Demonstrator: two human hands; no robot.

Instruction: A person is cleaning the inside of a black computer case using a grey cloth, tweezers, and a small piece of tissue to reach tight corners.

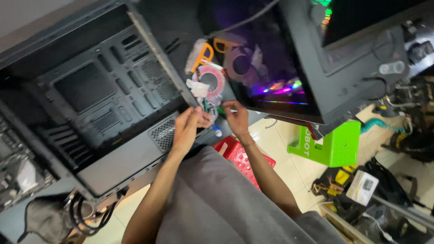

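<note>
Left hand (pixel 186 129) and right hand (pixel 236 118) meet at small cable bundle (pixel 210 110), both pinched on it. Bundle sits between hands, just below tape roll (pixel 211 79), beside empty case (pixel 104 99) edge. Bundle's long axis unclear; hands equally near.

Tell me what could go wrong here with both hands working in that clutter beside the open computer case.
The left hand and right hand meet over a small pile of bits by the open black case; a small piece could drop into it or to the floor. The tape roll and orange-handled brush lie near the desk edge and might get knocked off. The lit computer stands close, so an elbow could bump it.
</note>
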